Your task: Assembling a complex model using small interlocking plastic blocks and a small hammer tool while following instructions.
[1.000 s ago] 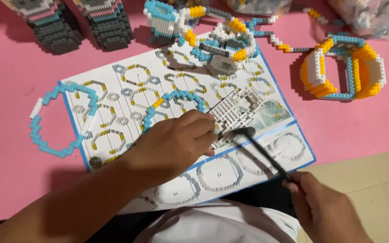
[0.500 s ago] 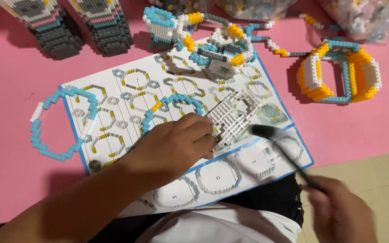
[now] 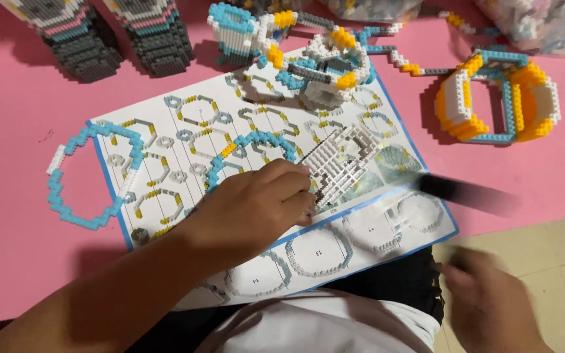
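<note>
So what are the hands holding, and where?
Left hand steadies the white brick piece at its lower-left edge. Right hand is blurred; its hold cannot be told.

Sheet (image 3: 184, 131) lies on table (image 3: 14, 117), near edge overhanging table's front edge. Grid piece (image 3: 338, 160) on sheet, right of centre; left hand (image 3: 256, 206) on sheet, touching piece's left side. Arc (image 3: 250, 147) on sheet behind hand. Ring (image 3: 89, 173) across sheet's left edge. Two towers (image 3: 116, 33) at table's back left. Hoops (image 3: 498, 98) right of sheet. Right hand (image 3: 492, 307) off table's front right corner.
</note>
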